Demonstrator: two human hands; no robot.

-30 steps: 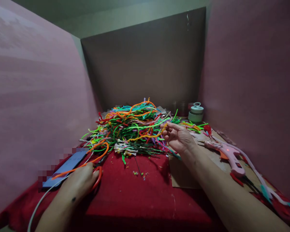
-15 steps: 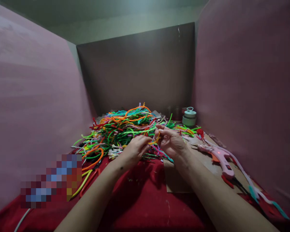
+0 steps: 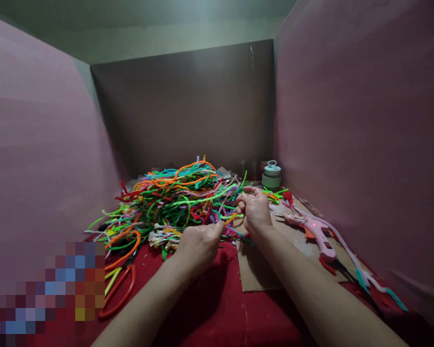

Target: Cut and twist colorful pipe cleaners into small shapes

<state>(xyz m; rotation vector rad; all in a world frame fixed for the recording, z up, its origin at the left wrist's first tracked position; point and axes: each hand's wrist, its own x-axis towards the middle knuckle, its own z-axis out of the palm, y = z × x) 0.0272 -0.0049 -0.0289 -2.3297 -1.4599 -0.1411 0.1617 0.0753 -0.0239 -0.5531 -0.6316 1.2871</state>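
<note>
A big heap of coloured pipe cleaners (image 3: 173, 197) lies on the red cloth (image 3: 210, 308) in front of me. My right hand (image 3: 255, 209) is closed in a pinch on one end of an orange pipe cleaner (image 3: 230, 219) at the heap's right edge. My left hand (image 3: 198, 243) is closed on the other end of the same strand, a little nearer to me. A bunch of small white-tipped stamens (image 3: 162, 237) lies just left of my left hand.
Orange-handled scissors (image 3: 117, 294) lie on the cloth at the left. A pink glue gun (image 3: 316, 231) rests on a piece of cardboard (image 3: 260, 270) at the right, its cord trailing toward me. A pale green roll (image 3: 271, 176) stands at the back right. Pink walls close in both sides.
My left hand left the scissors at the left and came up to the orange pipe cleaner that my right hand holds. The camera has turned slightly right.
</note>
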